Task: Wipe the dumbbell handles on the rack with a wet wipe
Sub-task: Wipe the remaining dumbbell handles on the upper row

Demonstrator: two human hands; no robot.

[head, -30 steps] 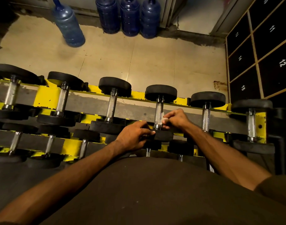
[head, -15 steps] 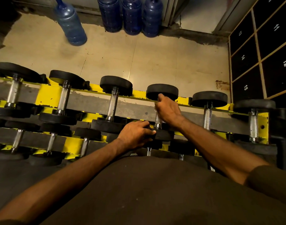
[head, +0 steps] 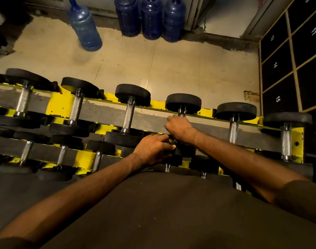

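Gripping the knurled handle [head: 181, 115] of a top-tier dumbbell [head: 183, 103] with right hand [head: 179, 127], presumably enclosing the unseen wet wipe; clasping its near head [head: 186, 150] with left hand [head: 151, 150], likely against rolling on the yellow rack [head: 61, 106].

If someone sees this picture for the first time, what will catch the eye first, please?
The two hands in the middle: the right hand grips the handle of the fourth dumbbell from the left in the top row, and the left hand holds its near black head. Next comes the yellow and grey rack that crosses the frame, and the blue water bottles on the floor by the far wall.
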